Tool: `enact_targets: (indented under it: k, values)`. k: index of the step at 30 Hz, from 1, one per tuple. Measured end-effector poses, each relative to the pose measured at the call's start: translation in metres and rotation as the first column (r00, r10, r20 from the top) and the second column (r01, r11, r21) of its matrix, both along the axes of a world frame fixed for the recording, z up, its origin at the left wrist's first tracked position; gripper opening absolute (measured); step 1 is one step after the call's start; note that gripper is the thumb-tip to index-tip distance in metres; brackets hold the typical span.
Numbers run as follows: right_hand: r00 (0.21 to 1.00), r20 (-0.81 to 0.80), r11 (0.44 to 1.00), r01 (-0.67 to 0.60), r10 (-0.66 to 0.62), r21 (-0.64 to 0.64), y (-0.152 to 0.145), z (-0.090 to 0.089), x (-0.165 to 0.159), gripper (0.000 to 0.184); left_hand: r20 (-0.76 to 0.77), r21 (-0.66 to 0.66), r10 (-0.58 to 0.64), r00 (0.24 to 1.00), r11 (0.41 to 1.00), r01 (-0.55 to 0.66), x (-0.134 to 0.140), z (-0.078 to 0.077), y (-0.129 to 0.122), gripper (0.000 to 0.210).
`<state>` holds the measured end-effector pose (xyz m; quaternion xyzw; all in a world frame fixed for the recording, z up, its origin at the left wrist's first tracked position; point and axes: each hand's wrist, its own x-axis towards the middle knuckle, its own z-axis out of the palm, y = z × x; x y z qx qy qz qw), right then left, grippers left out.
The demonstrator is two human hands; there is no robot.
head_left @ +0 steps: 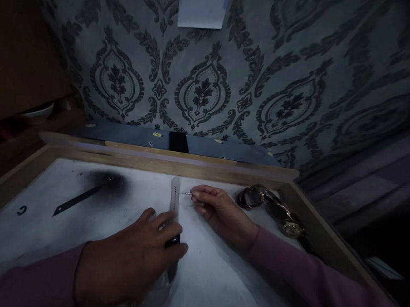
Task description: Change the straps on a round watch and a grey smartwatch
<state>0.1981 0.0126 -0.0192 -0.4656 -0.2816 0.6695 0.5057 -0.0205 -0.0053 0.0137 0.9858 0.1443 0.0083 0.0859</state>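
A watch with a pale strap (pixel 175 194) lies lengthwise on the white tray surface (pixel 213 272). A row of small dark holes runs down the strap, and the watch's dark face (pixel 173 241) shows between my fingers. My left hand (pixel 137 247) is bent over the watch and grips it; the palm hides its lower part. To the right of the strap, my right hand (pixel 218 209) pinches a thin metal pin-like piece (pixel 188 193) between thumb and forefinger. Its tip points left at the holed strap; whether they touch I cannot tell.
A dark flat blade (pixel 77 200) lies at left beside a blackened patch (pixel 108 180). A small dark curved piece (pixel 22 210) is farther left. Several wristwatches (pixel 275 208) lie at right by the wooden rim (pixel 326 234). A black phone (pixel 178 142) rests behind the tray.
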Motion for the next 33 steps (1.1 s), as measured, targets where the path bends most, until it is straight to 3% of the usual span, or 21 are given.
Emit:
enact_targets:
  k: [10, 18, 33]
  values:
    - [0.954, 0.271, 0.99, -0.138, 0.13, 0.009, 0.02, -0.001, 0.005, 0.027, -0.038, -0.082, 0.023, 0.999, 0.996, -0.026, 0.004, -0.001, 0.004, 0.027]
    - [0.911, 0.367, 0.98, -0.2, 0.189, -0.009, 0.024, 0.002, 0.003, 0.025, 0.01, -0.038, 0.018, 1.0, 0.999, -0.018, 0.004, -0.023, 0.008, 0.03]
    - [0.873, 0.446, 0.972, -0.235, 0.197, 0.031, 0.026, -0.002, 0.0, 0.021, 0.014, -0.068, -0.002, 1.0, 0.998, 0.003, 0.004, -0.021, 0.011, 0.034]
